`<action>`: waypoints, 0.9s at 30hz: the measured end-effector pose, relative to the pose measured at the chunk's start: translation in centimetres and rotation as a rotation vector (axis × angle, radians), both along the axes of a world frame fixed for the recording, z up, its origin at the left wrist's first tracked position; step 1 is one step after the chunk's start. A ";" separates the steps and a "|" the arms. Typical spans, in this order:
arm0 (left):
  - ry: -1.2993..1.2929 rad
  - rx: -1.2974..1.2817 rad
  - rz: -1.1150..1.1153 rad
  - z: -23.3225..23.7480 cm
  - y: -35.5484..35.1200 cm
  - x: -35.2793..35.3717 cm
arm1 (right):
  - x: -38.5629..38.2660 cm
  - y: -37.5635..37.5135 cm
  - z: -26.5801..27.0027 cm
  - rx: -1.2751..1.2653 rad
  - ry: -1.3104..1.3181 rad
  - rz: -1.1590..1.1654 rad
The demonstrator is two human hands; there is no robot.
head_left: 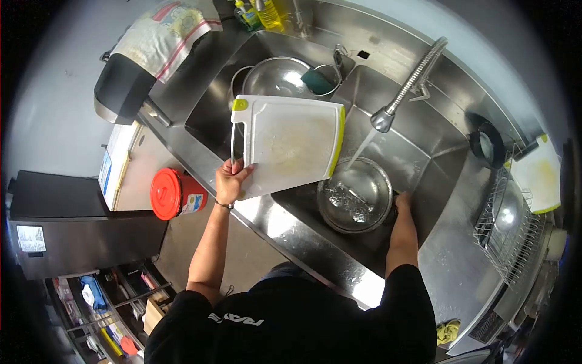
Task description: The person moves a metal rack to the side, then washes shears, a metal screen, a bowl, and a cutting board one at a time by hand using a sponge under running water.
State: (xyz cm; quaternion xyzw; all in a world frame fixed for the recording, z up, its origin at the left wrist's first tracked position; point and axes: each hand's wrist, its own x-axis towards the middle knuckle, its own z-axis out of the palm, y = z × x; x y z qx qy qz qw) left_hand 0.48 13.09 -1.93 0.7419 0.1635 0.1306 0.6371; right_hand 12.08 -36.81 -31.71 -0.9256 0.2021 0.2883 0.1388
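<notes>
My left hand (228,182) is closed around the handle edge of a white cutting board (291,142) with lime-green trim, held tilted over the divider between the two basins. Down in the right basin, my right hand (401,201) grips the side handle of a round metal pan (354,221); its fingers are partly hidden. Water from the spring-necked faucet (383,118) runs into the pan, where the surface is rippled and bubbly. A large metal bowl (279,76) stands in the left basin behind the board, with a green scrub pad (317,81) at a smaller vessel beside it.
A wire dish rack (509,224) stands on the right drainboard, near a second cutting board (539,176) and a black pan (487,145). Soap bottles (267,13) are behind the left basin. A red lidded bucket (176,194) is on the left, below the counter edge.
</notes>
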 end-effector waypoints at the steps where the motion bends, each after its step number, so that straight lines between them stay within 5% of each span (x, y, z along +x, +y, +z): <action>1: 0.017 0.039 0.010 0.1 0.1 -0.1 | 0.0 -0.1 -0.7 -0.025 -0.107 -0.066; 5: 0.007 0.039 0.003 0.1 0.3 -0.5 | 2.2 3.1 12.2 0.019 -0.573 -0.106; 7: 0.017 0.033 0.019 0.3 -0.1 -1.0 | 2.8 4.2 14.6 0.089 -0.872 0.017; 10: 0.031 0.003 0.038 1.8 -1.1 -1.3 | 2.2 8.8 20.4 0.243 -0.760 -0.019; 14: -0.079 -0.034 0.085 4.2 -1.2 -1.3 | 0.1 9.2 19.6 0.246 -0.632 0.085; 18: -0.112 -0.188 0.137 4.9 -1.1 -1.1 | -4.0 7.6 16.3 0.773 -0.157 0.061; 20: -0.115 -0.285 0.196 3.9 -2.1 -0.5 | -4.8 7.2 15.9 0.703 -0.205 -0.035; 23: -0.130 -0.352 0.182 2.0 -5.0 0.4 | -4.6 8.5 16.9 0.567 -0.759 -0.143; 27: -0.123 -0.336 0.158 1.1 -9.6 1.9 | -3.8 18.1 25.2 0.665 -0.964 -0.227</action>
